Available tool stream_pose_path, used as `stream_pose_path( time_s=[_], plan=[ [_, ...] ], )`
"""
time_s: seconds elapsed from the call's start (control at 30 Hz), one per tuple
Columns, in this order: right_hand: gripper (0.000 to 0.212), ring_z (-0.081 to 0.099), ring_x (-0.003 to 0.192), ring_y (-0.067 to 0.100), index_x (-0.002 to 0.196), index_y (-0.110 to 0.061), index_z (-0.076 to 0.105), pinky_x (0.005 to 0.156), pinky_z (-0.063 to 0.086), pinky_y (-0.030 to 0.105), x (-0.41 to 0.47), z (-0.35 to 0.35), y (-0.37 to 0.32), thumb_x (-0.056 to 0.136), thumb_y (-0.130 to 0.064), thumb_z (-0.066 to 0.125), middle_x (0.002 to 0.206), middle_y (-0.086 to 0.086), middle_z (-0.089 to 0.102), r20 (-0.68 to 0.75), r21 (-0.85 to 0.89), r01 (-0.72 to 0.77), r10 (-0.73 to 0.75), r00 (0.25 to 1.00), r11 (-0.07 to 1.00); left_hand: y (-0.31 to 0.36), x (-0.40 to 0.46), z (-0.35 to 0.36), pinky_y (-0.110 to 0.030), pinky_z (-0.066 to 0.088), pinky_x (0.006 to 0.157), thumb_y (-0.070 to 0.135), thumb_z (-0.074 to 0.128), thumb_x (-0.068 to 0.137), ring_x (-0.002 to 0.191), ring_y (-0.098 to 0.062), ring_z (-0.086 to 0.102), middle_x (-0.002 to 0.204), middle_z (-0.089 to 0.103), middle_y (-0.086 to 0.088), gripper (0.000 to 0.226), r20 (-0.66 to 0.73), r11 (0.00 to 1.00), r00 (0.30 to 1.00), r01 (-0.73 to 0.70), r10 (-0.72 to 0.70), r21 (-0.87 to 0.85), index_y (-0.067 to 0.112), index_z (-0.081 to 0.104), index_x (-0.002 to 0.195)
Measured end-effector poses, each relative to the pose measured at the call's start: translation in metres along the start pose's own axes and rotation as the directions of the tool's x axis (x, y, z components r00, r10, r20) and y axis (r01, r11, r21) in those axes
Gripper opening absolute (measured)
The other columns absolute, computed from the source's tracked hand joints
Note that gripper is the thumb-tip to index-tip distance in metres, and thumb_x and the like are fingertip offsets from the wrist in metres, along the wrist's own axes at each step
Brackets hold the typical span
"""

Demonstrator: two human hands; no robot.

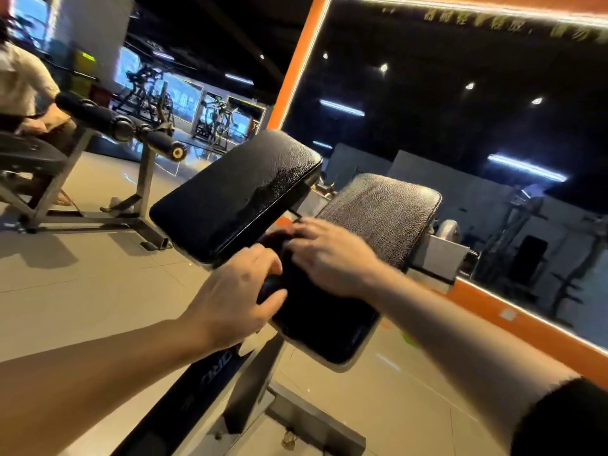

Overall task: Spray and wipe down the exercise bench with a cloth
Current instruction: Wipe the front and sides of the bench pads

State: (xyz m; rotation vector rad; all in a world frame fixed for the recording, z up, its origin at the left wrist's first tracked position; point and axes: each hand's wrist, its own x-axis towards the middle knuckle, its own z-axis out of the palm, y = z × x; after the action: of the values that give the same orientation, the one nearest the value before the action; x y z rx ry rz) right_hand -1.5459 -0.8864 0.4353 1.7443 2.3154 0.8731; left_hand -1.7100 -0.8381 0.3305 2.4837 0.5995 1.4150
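Pressing a dark cloth (pixel 279 248) onto the bench (pixel 237 192) seat's upper edge, our right hand (pixel 329 258) lies flat-fingered; our left hand (pixel 237 301) pinches it (black pad glistens wet).

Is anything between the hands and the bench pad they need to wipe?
Nothing visible. The left hand and right hand are already at the near black pad. Something dark lies under the fingers; whether that is the cloth is unclear.
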Motion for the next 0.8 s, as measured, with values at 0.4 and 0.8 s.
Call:
stream_pose_path(
  time_s=[0.4, 0.8],
  plan=[
    [0.048, 0.030, 0.143, 0.030, 0.128, -0.015, 0.061, 0.119, 0.020, 0.038, -0.028, -0.015, 0.027, 0.094, -0.028, 0.030, 0.149, 0.009, 0.044, -0.111, -0.120, -0.392, 0.380, 0.918, 0.912, -0.002, -0.005, 0.002, -0.035, 0.051, 0.087, 0.039, 0.065, 0.083, 0.095, -0.013, 0.056, 0.108, 0.057, 0.004, 0.036, 0.064, 0.998, 0.997, 0.049, -0.047, -0.031, 0.020, 0.058, 0.112],
    [0.047, 0.029, 0.141, 0.033, 0.126, -0.013, 0.062, 0.117, 0.023, 0.041, -0.056, -0.027, 0.042, 0.095, -0.029, 0.031, 0.150, 0.009, 0.042, -0.178, -0.132, -0.516, 0.492, 0.852, 0.846, -0.003, -0.011, 0.009, -0.038, 0.055, 0.084, 0.029, 0.080, 0.076, 0.091, -0.014, 0.059, 0.100, 0.058, 0.004, 0.036, 0.006, 0.977, 0.986, 0.164, -0.165, -0.139, 0.021, 0.056, 0.101]
  ],
)
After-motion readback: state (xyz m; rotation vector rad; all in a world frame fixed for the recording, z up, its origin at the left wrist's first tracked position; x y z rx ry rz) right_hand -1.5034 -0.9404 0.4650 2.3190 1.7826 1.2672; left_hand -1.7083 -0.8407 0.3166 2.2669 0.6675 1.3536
